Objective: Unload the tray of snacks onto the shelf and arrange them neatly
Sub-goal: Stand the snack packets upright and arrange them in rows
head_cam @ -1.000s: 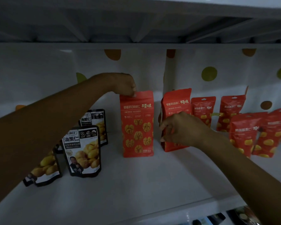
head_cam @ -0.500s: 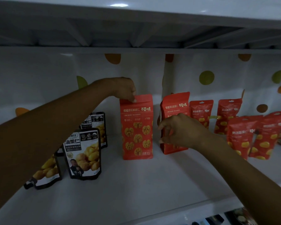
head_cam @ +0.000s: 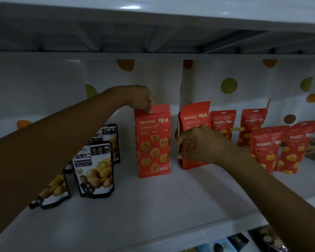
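Observation:
Two tall red walnut bags stand upright mid-shelf on the white shelf (head_cam: pixel 153 206). My left hand (head_cam: pixel 138 99) pinches the top edge of the left walnut bag (head_cam: pixel 154 142). My right hand (head_cam: pixel 200 144) grips the left side of the right walnut bag (head_cam: pixel 195 115), covering its lower front. The two bags stand a small gap apart.
Several black chestnut pouches (head_cam: pixel 94 170) stand at the left, one leaning at the front left. Several red chestnut pouches (head_cam: pixel 267 148) crowd the right. The upper shelf's underside (head_cam: pixel 153 33) hangs low overhead. More packets (head_cam: pixel 238 240) show below the shelf's front edge.
The view has tipped slightly upward. Both hands keep their hold on the two walnut bags, which stand in nearly the same places.

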